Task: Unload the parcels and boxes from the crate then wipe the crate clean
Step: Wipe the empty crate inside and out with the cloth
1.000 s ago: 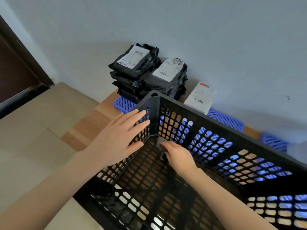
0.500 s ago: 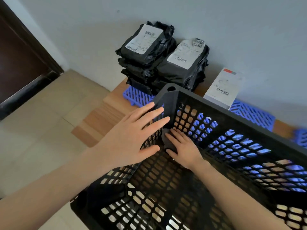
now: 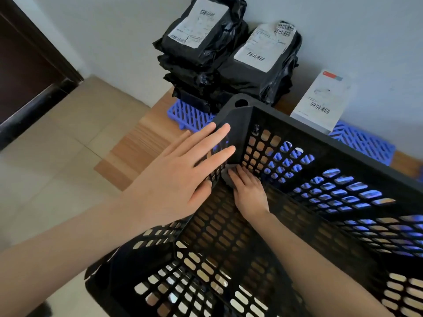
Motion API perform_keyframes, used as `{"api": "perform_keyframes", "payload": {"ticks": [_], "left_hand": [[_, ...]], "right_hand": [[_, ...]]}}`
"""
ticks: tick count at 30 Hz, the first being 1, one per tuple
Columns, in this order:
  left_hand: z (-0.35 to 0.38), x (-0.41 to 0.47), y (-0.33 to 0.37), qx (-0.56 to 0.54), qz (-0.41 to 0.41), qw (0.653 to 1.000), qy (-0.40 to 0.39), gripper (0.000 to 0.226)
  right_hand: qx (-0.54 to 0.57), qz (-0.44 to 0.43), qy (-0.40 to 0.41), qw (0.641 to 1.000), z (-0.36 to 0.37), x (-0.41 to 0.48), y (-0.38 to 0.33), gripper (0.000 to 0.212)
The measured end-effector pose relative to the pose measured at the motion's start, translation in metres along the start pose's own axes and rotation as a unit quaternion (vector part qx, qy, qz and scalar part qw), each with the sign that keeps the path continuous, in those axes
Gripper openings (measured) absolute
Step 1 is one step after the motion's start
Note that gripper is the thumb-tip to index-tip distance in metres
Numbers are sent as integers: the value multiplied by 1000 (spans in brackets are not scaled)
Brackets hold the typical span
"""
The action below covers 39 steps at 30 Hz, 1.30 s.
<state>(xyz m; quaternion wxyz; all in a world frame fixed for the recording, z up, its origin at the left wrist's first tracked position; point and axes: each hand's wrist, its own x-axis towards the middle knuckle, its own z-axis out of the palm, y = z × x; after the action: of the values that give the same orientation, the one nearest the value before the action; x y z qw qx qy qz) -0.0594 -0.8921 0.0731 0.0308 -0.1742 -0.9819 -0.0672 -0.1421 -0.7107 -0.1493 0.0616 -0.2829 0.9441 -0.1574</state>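
since a moment ago the view has drawn closer to the far left corner of the black crate (image 3: 320, 131), and both hands have kept to that corner. the left hand (image 3: 183, 181) lies flat against the outside of the crate's left wall, fingers straight and spread, gripping nothing. the right hand (image 3: 249, 193) reaches inside along the crate floor, its nearly straight fingers pressing a grey cloth (image 3: 225, 177) into the corner. the crate holds no parcels. beyond it, two stacks of black parcels (image 3: 206, 49) stand on a blue pallet (image 3: 190, 113) against the wall, with a white box (image 3: 320, 104) just to their right. a dark door (image 3: 23, 65) stands far left.
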Motion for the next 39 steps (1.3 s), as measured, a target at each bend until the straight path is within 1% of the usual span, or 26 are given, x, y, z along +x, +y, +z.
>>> {"api": "perform_keyframes", "payload": {"ticks": [4, 8, 10, 12, 13, 16, 19, 20, 22, 23, 24, 25, 27, 28, 30, 32, 33, 35, 37, 39], "left_hand": [[1, -1, 1, 26, -9, 1000, -13, 59], [2, 0, 0, 20, -3, 1000, -15, 56], [2, 0, 0, 16, -2, 1000, -14, 55], [2, 0, 0, 13, -5, 1000, -15, 54], [2, 0, 0, 12, -6, 1000, -16, 55], [1, 0, -1, 0, -10, 1000, -15, 55], [1, 0, -1, -11, -12, 1000, -12, 55], [1, 0, -1, -12, -12, 1000, -10, 55], [1, 0, -1, -12, -11, 1000, -4, 55], [2, 0, -1, -12, -10, 1000, 0, 54], [2, 0, -1, -13, -9, 1000, 2, 54], [2, 0, -1, -14, -8, 1000, 3, 55], [3, 0, -2, -14, -8, 1000, 1, 55], [3, 0, -2, -14, -7, 1000, -1, 55], [3, 0, -3, -13, -8, 1000, -6, 58], [3, 0, -3, -13, -10, 1000, -7, 59], [3, 1, -3, -14, -11, 1000, -5, 59], [4, 2, -3, -20, -10, 1000, -2, 59], [4, 2, -3, -23, -11, 1000, 0, 58], [4, 2, -3, -24, -10, 1000, 1, 58]], "right_hand": [[13, 25, -9, 1000, 8, 4, -5, 59], [34, 19, 34, 999, 7, 7, -9, 44], [44, 3, 52, 998, 4, 3, -15, 43], [38, -36, 63, 997, 5, -10, -21, 45], [36, -60, 49, 996, 6, -19, -26, 47], [45, -139, -28, 989, 15, -49, -43, 53], [52, -261, -73, 961, 25, -80, -61, 59], [60, -308, -80, 946, 28, -89, -67, 56], [63, -394, -70, 914, 36, -104, -75, 40], [58, -421, -62, 903, 39, -108, -76, 33], [51, -435, -59, 897, 39, -108, -75, 29], [40, -437, -61, 896, 36, -103, -72, 31], [6, -414, -53, 909, 23, -83, -58, 40], [-6, -389, -31, 921, 14, -69, -48, 43], [-26, -312, 9, 950, -6, -39, -20, 46], [-60, -222, 23, 973, -25, -15, 12, 52], [-77, -193, 27, 978, -31, -9, 24, 52], [-97, -169, 33, 980, -33, -8, 34, 50], [-73, -119, 30, 990, -24, -17, 22, 49], [-20, -79, 28, 996, -13, -29, 2, 53]]}}
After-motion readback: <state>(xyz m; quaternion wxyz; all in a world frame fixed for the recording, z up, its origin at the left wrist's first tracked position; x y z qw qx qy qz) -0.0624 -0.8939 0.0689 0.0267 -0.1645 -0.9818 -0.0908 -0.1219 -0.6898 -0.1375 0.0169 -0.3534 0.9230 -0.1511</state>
